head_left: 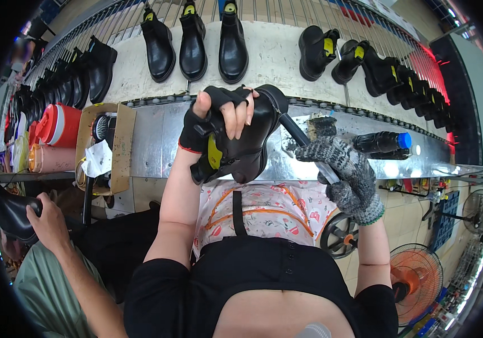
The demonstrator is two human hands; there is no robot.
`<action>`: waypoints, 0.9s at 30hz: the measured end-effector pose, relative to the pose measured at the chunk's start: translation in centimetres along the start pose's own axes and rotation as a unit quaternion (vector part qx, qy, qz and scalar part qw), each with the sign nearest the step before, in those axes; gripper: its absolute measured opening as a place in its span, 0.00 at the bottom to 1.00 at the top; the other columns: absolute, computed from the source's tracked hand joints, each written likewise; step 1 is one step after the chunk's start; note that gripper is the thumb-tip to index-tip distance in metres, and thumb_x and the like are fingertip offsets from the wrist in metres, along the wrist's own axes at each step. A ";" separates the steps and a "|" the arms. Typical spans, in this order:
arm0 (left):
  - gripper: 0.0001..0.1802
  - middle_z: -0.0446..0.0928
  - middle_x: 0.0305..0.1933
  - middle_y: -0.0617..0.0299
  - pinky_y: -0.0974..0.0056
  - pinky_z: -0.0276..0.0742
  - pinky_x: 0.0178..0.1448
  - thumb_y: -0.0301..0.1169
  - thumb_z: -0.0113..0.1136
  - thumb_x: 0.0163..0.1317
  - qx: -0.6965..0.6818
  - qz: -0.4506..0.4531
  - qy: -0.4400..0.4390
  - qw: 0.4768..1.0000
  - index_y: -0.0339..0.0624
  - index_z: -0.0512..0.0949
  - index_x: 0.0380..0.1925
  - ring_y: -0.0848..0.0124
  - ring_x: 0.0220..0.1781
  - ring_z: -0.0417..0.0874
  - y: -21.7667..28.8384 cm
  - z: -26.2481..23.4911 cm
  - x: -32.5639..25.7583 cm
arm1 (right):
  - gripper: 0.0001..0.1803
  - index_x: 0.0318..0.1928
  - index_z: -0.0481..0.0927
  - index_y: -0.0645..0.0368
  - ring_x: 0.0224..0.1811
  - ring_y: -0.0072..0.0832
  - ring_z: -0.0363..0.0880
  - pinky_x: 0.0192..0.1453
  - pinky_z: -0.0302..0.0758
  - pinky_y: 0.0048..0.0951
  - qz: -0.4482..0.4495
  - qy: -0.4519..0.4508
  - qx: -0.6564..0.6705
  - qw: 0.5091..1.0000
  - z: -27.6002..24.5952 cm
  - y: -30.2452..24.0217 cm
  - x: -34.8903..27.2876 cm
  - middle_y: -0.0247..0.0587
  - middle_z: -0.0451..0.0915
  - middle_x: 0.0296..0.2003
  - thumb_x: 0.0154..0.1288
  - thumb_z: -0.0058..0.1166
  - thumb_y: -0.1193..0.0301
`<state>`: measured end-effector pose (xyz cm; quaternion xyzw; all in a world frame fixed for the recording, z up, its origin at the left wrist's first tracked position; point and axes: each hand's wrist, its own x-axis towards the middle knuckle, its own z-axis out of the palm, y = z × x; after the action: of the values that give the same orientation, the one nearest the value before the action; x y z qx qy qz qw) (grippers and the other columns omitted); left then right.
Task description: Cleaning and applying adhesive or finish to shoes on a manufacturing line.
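A glossy black ankle boot [258,129] with a yellow patch at its opening is tilted above the near edge of the metal bench. My left hand [227,110], in a black fingerless glove, grips it from above with the fingers wrapped over its side. My right hand [346,174], in a grey knitted glove, is closed round a rod-shaped tool [294,130], dark along its far part and pale grey near my grip. The tool's far end meets the boot at its right end; the contact itself is hard to make out.
More black boots [193,48] stand on the white conveyor [275,56] beyond the metal bench [154,138]. A cardboard box [122,149] and a red jug [61,125] are at left, blue-capped bottles [377,142] at right. A co-worker's hand [50,222] holds another boot. Fans stand lower right.
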<state>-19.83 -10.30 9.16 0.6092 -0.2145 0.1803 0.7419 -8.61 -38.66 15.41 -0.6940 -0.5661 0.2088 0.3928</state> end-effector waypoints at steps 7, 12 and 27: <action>0.44 0.68 0.13 0.63 0.57 0.54 0.68 0.61 0.21 0.73 -0.133 0.034 0.120 0.983 0.45 0.69 0.07 0.66 0.34 0.69 -0.8 -2.8 -1.7 | 0.37 0.49 0.81 0.62 0.45 0.40 0.82 0.50 0.77 0.38 -0.080 0.092 0.048 0.991 6.3 4.0 2.1 0.48 0.82 0.45 0.68 0.37 0.40; 0.43 0.68 0.15 0.64 0.59 0.54 0.68 0.62 0.21 0.72 -0.163 0.041 0.172 0.971 0.47 0.68 0.08 0.67 0.36 0.67 -0.9 -5.2 -2.8 | 0.42 0.48 0.82 0.62 0.53 0.43 0.80 0.60 0.72 0.39 -0.025 0.079 0.067 0.994 9.6 5.6 2.9 0.48 0.82 0.47 0.70 0.27 0.36; 0.40 0.66 0.16 0.65 0.58 0.53 0.72 0.63 0.29 0.71 -0.168 0.045 0.230 0.957 0.49 0.69 0.09 0.69 0.36 0.66 -1.5 -8.8 -5.2 | 0.33 0.50 0.82 0.59 0.48 0.40 0.81 0.55 0.74 0.37 0.013 -0.021 0.117 0.993 11.3 8.0 3.0 0.45 0.83 0.46 0.71 0.31 0.46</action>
<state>-22.55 -2.02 3.65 0.4072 -0.0925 0.3100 0.8541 -11.18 -32.72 2.78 -0.6460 -0.5365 0.2932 0.4570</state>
